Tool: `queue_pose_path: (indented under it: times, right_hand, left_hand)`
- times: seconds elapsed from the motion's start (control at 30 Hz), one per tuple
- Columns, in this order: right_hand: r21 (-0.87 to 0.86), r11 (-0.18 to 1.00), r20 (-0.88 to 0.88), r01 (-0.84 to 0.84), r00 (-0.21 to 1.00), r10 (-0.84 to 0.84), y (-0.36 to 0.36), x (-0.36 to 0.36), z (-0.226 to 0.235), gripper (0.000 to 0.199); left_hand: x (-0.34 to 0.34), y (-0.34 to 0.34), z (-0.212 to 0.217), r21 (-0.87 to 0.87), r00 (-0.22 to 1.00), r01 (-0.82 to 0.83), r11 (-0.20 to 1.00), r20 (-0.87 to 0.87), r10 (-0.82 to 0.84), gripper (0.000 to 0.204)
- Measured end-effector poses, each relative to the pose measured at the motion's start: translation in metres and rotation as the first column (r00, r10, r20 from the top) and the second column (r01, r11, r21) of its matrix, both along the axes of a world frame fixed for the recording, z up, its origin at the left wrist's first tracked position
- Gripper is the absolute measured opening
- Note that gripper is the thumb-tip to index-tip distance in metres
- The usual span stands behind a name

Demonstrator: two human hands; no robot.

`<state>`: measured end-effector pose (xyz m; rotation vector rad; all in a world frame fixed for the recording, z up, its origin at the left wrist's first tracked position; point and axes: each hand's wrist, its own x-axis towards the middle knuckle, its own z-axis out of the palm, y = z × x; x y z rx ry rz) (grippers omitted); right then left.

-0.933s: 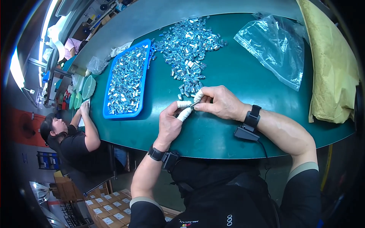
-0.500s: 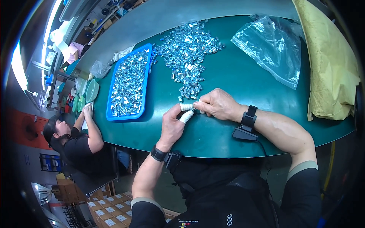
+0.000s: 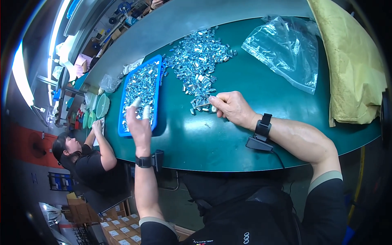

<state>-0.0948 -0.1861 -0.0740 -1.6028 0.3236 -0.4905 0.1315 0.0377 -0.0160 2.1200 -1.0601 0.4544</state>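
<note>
My left hand (image 3: pixel 139 125) reaches over the near end of the blue tray (image 3: pixel 157 116), its thumb and forefinger wrapped in white tape and spread apart. Small shiny metal pieces (image 3: pixel 143 79) fill that tray. To the right, my right hand (image 3: pixel 234 108) is closed around a thin metal rod-like tool (image 3: pixel 203 105), which points left across the near tip of a heap of metal pieces (image 3: pixel 196 61). The tool's exact kind is too small to make out, and its other end is hidden in my fingers.
On the green table (image 3: pixel 204 143) lies a clear plastic bag (image 3: pixel 286 53) at the back right. A large yellow paper sack (image 3: pixel 353 73) stands along the right edge. At the left, a co-worker (image 3: pixel 90 153) sits near green bowls (image 3: pixel 103 105). Cartons (image 3: pixel 122 228) are stacked on the floor.
My left hand has parted from my right hand and moved left over the tray, its fingers opening. The right hand stays nearly in place, and the metal tool now shows.
</note>
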Motion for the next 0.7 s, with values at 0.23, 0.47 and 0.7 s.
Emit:
queue_pose_path:
  times: [0.23, 0.47, 0.7]
  right_hand:
    - [0.016, 0.999, -0.022, -0.047, 0.999, 0.048, 0.000, 0.000, -0.004, 0.045]
    - [-0.264, 0.964, -0.050, -0.042, 0.998, 0.030, 0.000, 0.002, -0.009, 0.033]
    - [-0.390, 0.919, -0.088, -0.065, 0.996, 0.034, 0.003, 0.000, -0.003, 0.023]
  left_hand:
    - [-0.050, -0.038, -0.046, 0.280, 0.961, 0.237, 0.930, 0.075, -0.267, 0.027]
    - [-0.071, -0.031, -0.048, 0.161, 0.926, 0.336, 0.928, -0.235, -0.295, 0.028]
    - [-0.083, -0.027, -0.049, -0.004, 0.833, 0.325, 0.946, -0.472, -0.288, 0.028]
